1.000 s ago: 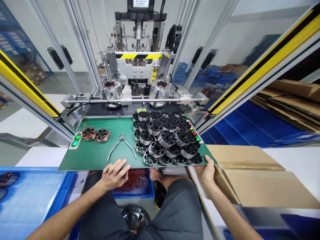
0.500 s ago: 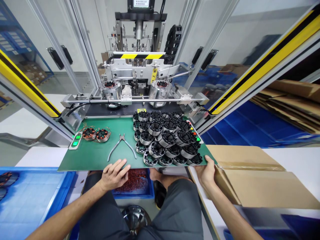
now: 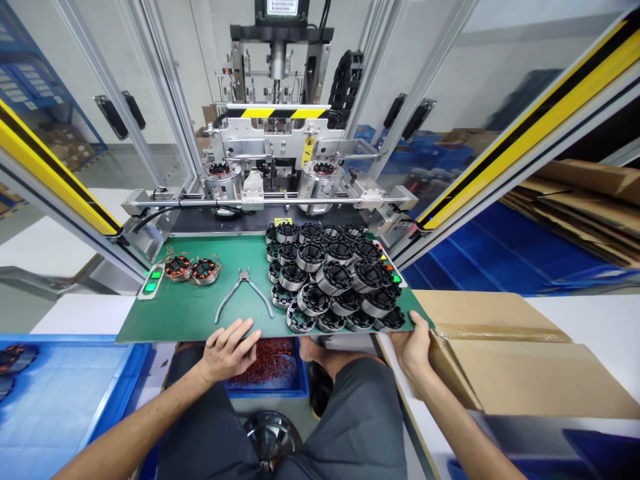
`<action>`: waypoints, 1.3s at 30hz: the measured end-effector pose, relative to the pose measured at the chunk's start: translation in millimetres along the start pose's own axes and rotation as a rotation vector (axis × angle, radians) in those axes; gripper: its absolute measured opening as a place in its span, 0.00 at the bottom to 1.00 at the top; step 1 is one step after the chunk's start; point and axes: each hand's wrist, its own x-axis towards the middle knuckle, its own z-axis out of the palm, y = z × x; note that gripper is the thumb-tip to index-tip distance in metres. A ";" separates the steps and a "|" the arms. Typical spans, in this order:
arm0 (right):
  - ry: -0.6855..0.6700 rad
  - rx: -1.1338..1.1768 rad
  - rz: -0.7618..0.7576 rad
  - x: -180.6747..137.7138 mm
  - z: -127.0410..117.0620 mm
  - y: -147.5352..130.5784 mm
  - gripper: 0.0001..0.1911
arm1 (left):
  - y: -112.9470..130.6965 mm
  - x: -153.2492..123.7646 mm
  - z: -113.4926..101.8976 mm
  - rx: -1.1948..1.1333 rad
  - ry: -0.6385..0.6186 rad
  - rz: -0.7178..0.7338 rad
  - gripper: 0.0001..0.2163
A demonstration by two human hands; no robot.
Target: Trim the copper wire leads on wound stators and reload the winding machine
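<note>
My left hand (image 3: 231, 350) rests at the front edge of the green worktop (image 3: 165, 313), its fingers lying loosely on the surface below the pliers. At the right front corner my right hand (image 3: 414, 341) grips the worktop's edge, thumb on top and the other fingers hidden underneath. Blue-handled cutting pliers (image 3: 244, 293) lie with handles spread. Bare stator cores (image 3: 334, 277), black and silver rings, stand stacked beside my right hand. Two copper-wound stators (image 3: 204, 270) with loose wire ends lie at the left.
Behind the worktop stands a winding machine (image 3: 280, 130) with wound stators on two silver holders (image 3: 321, 190). Button panels (image 3: 153, 280) flank the worktop. A blue tray (image 3: 65, 400) sits left, a cardboard box (image 3: 530, 373) right. A blue bin (image 3: 300, 383) with reddish scraps is below.
The machine's slanted side linkages have swung nearly level. Both hands, the pliers and the stators have stayed where they were.
</note>
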 end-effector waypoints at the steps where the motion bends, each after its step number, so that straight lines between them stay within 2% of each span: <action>1: 0.004 0.001 0.004 -0.1 0.1 -0.2 0.29 | 0.0 0.1 -0.1 0.002 -0.001 0.002 0.21; 12: -0.015 -0.002 0.012 -4.8 2.8 -4.1 0.29 | 0.5 4.2 -1.1 0.005 0.008 0.006 0.15; 22: -0.007 0.000 0.006 -3.4 0.6 -2.2 0.26 | 0.4 1.3 0.6 -0.008 0.012 0.003 0.19; 39: -0.052 0.005 0.016 2.1 -8.7 3.6 0.28 | 1.5 10.1 -1.6 -0.019 0.034 0.001 0.13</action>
